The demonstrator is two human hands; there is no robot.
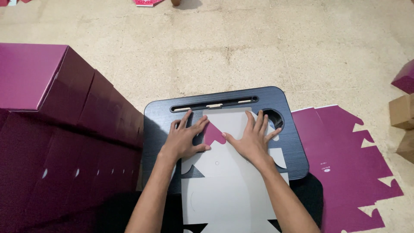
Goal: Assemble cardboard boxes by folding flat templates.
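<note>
Speckled beige floor (241, 51) spreads out all round, with a long row of finished magenta boxes (64, 129) stacked along the left and a pile of flat magenta blanks (345, 159) fanned out to the right. Between them sits a low black bench (297, 146), a lap-desk sort of thing with a slot along its far edge. On it lies one flat carton blank (228, 181), grey side up, running down towards the person's lap.

Both hands are spread wide and pressed flat on the blank's far end, gripping nothing. The left hand (185, 138) and the right hand (252, 136) sit either side of a small magenta flap (213, 134) that is turned back over the grey face, thumbs almost meeting at its tip.

To my eye this is creasing work, and it goes best with the palms kept down on the board while the thumbs run firmly along the fold line, so the crease lands on the score and not askew. The blank overhangs the bench at the near edge, so even weight matters or the sheet may slide
</note>
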